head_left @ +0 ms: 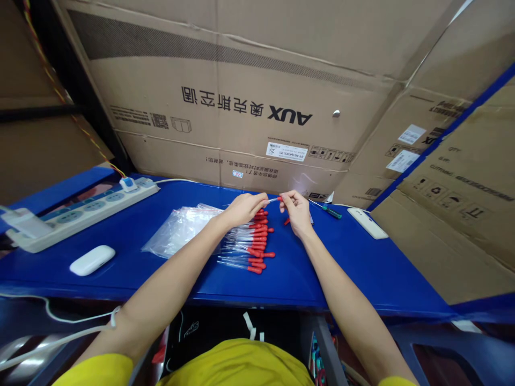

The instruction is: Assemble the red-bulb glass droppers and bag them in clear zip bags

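Between my two hands is a dropper (pixel 274 200), a thin clear tube with a red rubber bulb. My left hand (pixel 246 208) pinches the clear tube. The red bulb end is between the fingertips of my right hand (pixel 296 212). Below my hands several droppers (pixel 259 240) lie side by side on the blue table (pixel 298 273), red bulbs to the right and clear tubes to the left. Clear plastic bags (pixel 177 230) lie left of them, partly behind my left forearm. A small red piece (pixel 287 221) shows beside my right hand.
Right of my hands lie a green-handled screwdriver (pixel 332 212) and a white phone-like device (pixel 367 223). At left are a white power strip (pixel 80 214) with plugs and a white earbud case (pixel 92 260). Large cardboard sheets (pixel 225 64) stand along the back and right.
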{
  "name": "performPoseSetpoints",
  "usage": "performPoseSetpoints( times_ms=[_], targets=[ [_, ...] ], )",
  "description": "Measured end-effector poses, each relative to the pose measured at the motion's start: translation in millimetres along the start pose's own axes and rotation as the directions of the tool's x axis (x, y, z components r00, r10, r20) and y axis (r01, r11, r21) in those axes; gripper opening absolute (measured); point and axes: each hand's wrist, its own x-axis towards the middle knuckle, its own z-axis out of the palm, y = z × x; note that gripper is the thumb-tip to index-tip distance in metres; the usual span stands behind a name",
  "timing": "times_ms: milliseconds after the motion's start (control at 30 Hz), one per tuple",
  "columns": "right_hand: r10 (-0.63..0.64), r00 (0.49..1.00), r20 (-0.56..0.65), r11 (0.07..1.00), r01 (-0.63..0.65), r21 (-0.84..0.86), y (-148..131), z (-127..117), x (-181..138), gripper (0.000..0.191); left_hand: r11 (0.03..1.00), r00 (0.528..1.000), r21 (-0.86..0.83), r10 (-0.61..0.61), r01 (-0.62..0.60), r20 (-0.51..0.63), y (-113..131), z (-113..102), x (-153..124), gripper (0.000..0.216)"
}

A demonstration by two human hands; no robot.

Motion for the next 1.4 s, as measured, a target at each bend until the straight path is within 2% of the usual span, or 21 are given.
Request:
performPoseSetpoints(
  times_ms=[267, 500, 733, 900, 1067, 1267, 1400],
  targets=[
    [-0.085, 0.993, -0.080, 0.995, 0.080, -0.065, -7.0, 4.5, -2.7, 0.042, 0.998, 1.000, 0.054, -0.022, 0.023, -0.019, 3.2, -0.9, 0.5, 0.042],
    [-0.123, 0.987, -0.099, 0.992, 0.119, -0.044, -9.6, 13.5, -10.7, 0.043, 0.999, 0.998, -0.026, 0.021, -0.023, -0.056, 7.2, 4.6, 0.2, 0.043],
    [-0.198, 0.966, -0.165, 0.977, 0.181, -0.115, -15.1, 16.4, -16.4, 0.039, 0.995, 0.996, -0.083, 0.043, -0.050, -0.079, 17.2, 6.7, 2.1, 0.042],
    [-0.199, 0.962, -0.186, 0.978, 0.181, -0.106, -15.5, 17.5, -17.6, 0.039, 0.995, 0.995, -0.087, 0.049, -0.057, -0.090, 18.7, 6.7, 2.2, 0.041],
    [-0.180, 0.973, -0.144, 0.979, 0.164, -0.119, -17.4, 16.6, -18.0, 0.040, 0.997, 0.996, -0.053, 0.046, -0.050, -0.080, 17.0, 5.5, 1.5, 0.042],
    [-0.110, 0.993, -0.042, 0.992, 0.107, -0.061, -18.7, 12.4, -11.7, 0.045, 0.999, 0.997, -0.036, 0.033, -0.036, -0.065, 12.0, 4.9, 2.0, 0.044],
    [-0.042, 0.998, -0.051, 0.999, 0.041, -0.020, -21.6, 11.0, -3.5, 0.049, 1.000, 0.996, 0.009, 0.003, -0.002, -0.089, 14.0, 1.0, 3.3, 0.046]
  ],
)
